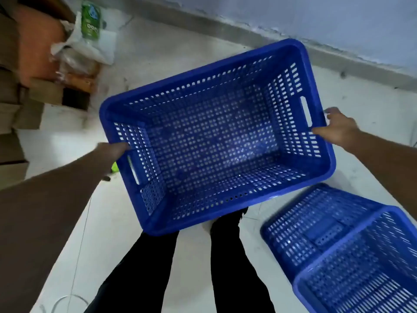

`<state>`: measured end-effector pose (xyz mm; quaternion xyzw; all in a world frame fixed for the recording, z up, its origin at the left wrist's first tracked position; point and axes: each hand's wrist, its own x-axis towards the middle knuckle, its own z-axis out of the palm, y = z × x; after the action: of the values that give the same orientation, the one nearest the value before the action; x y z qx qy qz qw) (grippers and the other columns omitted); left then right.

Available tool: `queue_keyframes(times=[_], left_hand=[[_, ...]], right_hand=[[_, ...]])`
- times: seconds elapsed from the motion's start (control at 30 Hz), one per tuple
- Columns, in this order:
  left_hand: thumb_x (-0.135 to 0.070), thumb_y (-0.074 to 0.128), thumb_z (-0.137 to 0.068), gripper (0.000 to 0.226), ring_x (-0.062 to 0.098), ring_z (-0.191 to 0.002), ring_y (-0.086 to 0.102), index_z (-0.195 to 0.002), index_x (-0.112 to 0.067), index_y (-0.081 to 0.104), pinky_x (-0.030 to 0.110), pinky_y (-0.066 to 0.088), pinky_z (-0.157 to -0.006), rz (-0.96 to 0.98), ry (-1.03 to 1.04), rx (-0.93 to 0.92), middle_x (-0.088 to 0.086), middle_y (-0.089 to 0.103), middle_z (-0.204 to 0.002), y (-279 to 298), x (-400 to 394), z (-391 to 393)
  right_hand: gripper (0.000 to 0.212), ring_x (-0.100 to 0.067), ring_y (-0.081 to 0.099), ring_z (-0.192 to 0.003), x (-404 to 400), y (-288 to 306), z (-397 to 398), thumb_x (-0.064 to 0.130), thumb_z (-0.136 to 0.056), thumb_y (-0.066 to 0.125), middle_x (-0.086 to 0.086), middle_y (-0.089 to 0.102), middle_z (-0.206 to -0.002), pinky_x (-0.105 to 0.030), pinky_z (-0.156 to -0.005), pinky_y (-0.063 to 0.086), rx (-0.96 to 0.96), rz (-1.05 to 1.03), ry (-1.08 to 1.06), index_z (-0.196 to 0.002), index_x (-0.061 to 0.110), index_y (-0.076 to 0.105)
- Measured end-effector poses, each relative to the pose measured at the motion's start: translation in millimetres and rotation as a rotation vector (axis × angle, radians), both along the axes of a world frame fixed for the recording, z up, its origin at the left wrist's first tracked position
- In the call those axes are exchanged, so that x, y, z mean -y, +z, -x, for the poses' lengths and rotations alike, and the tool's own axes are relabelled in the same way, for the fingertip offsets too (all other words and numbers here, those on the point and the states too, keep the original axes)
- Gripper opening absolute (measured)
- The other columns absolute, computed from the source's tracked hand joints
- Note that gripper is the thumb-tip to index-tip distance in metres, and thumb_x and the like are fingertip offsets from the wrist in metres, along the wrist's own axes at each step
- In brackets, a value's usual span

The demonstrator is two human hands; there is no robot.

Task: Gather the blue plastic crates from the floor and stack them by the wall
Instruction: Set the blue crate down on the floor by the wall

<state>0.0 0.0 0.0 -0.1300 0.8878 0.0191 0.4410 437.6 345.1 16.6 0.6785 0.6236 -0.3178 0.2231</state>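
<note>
An empty blue perforated crate [212, 141] hangs in front of me above the floor, open side up and slightly tilted. My left hand [112, 150] grips the rim of its left short side, just above the handle slot. My right hand [336, 127] holds the rim of the right short side beside the other slot. A second blue crate [343, 247] lies tipped on its side on the floor at the lower right, close to my right leg.
A pale blue wall [338, 21] with a grey skirting runs across the top. Cardboard boxes [20, 114], a white plastic bag and a green packet [90, 19] crowd the upper left corner. White floor tiles [158, 55] spread between the wall and me.
</note>
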Motion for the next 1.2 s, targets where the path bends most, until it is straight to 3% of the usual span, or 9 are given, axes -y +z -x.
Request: queue_keyframes(times=[0.07, 0.17, 0.33, 0.47, 0.6, 0.73, 0.9, 1.1, 1.2], left_hand=[[-0.033, 0.067, -0.091, 0.038, 0.034, -0.093, 0.069, -0.123, -0.013, 0.058, 0.045, 0.057, -0.084, -0.141, 0.228, 0.172, 0.014, 0.068, -0.113, -8.2, 11.8, -16.6], [-0.013, 0.064, -0.094, 0.017, 0.024, -0.066, 0.064, -0.11, -0.013, 0.061, 0.032, 0.049, -0.063, -0.266, 0.37, 0.071, 0.009, 0.067, -0.081, -27.1, 31.1, -39.5], [-0.008, 0.067, -0.088, 0.009, 0.021, -0.056, 0.05, -0.083, -0.012, 0.061, 0.034, 0.046, -0.055, -0.311, 0.543, -0.065, 0.008, 0.056, -0.072, -16.6, 8.6, -39.3], [-0.006, 0.065, -0.086, 0.009, 0.023, -0.056, 0.047, -0.081, -0.011, 0.06, 0.038, 0.051, -0.067, -0.352, 0.484, -0.078, 0.009, 0.053, -0.069, 11.3, -37.6, -16.3], [-0.005, 0.06, -0.092, 0.012, 0.02, -0.057, 0.048, -0.082, -0.012, 0.058, 0.023, 0.049, -0.041, -0.382, 0.315, -0.015, 0.006, 0.053, -0.072, 36.1, -104.2, 15.3], [-0.011, 0.059, -0.095, 0.016, 0.02, -0.058, 0.05, -0.079, -0.014, 0.055, 0.031, 0.046, -0.053, -0.392, 0.161, 0.064, 0.005, 0.052, -0.071, 46.8, -171.5, 43.6], [-0.011, 0.055, -0.099, 0.014, 0.018, -0.059, 0.046, -0.085, -0.014, 0.056, 0.022, 0.047, -0.037, -0.418, 0.063, 0.066, 0.004, 0.049, -0.074, 28.7, -237.4, 72.5], [-0.019, 0.059, -0.098, 0.034, 0.023, -0.089, 0.057, -0.131, -0.012, 0.059, 0.042, 0.053, -0.086, -0.456, -0.001, 0.105, 0.009, 0.059, -0.106, -1.2, -277.2, 98.3], [-0.023, 0.064, -0.094, 0.041, 0.022, -0.092, 0.062, -0.134, -0.015, 0.062, 0.045, 0.054, -0.1, -0.451, -0.047, 0.124, 0.008, 0.063, -0.111, -11.6, -292.2, 101.6]], right_hand=[[0.089, -0.04, 0.057, -0.125, -1.8, -15.1, 2.3, 0.029, -0.087, 0.074, -0.014, 0.049, -0.152, -0.046, -0.099, 0.05, -0.064, 0.006, -0.173, -0.159, 0.027, 0.022], [0.071, -0.034, 0.062, -0.107, -2.1, -33.3, 7.0, 0.03, -0.083, 0.077, -0.012, 0.06, -0.138, -0.045, -0.091, 0.053, -0.146, -0.005, -0.277, -0.144, 0.021, 0.041], [0.06, -0.027, 0.069, -0.099, -22.9, -17.9, -0.1, 0.02, -0.083, 0.079, -0.005, 0.067, -0.12, -0.046, -0.078, 0.059, -0.265, 0.19, -0.441, -0.135, 0.019, 0.05], [0.049, -0.025, 0.07, -0.091, -37.7, 9.4, -16.2, 0.019, -0.083, 0.078, -0.004, 0.069, -0.114, -0.04, -0.071, 0.057, -0.284, 0.181, -0.484, -0.126, 0.021, 0.055], [0.054, -0.038, 0.067, -0.104, -51.5, 31.7, -27.4, 0.018, -0.084, 0.075, -0.015, 0.065, -0.122, -0.058, -0.089, 0.057, -0.259, 0.138, -0.57, -0.133, 0.013, 0.051], [0.056, -0.044, 0.064, -0.106, -64.1, 30.5, -25.3, 0.023, -0.082, 0.072, -0.02, 0.063, -0.124, -0.061, -0.092, 0.056, -0.278, -0.038, -0.673, -0.133, 0.012, 0.051], [0.055, -0.041, 0.067, -0.099, -78.8, 7.0, -10.0, 0.015, -0.083, 0.07, -0.017, 0.065, -0.117, -0.058, -0.086, 0.057, -0.336, -0.022, -0.831, -0.135, 0.013, 0.053], [0.055, -0.034, 0.067, -0.098, -88.8, -21.4, 10.5, 0.012, -0.085, 0.069, -0.014, 0.065, -0.126, -0.057, -0.089, 0.056, -0.344, 0.017, -0.887, -0.138, 0.017, 0.054], [0.055, -0.023, 0.063, -0.081, -88.0, -31.1, 9.5, 0.013, -0.086, 0.07, -0.01, 0.065, -0.126, -0.045, -0.07, 0.056, -0.339, 0.008, -0.91, -0.138, 0.02, 0.055]])
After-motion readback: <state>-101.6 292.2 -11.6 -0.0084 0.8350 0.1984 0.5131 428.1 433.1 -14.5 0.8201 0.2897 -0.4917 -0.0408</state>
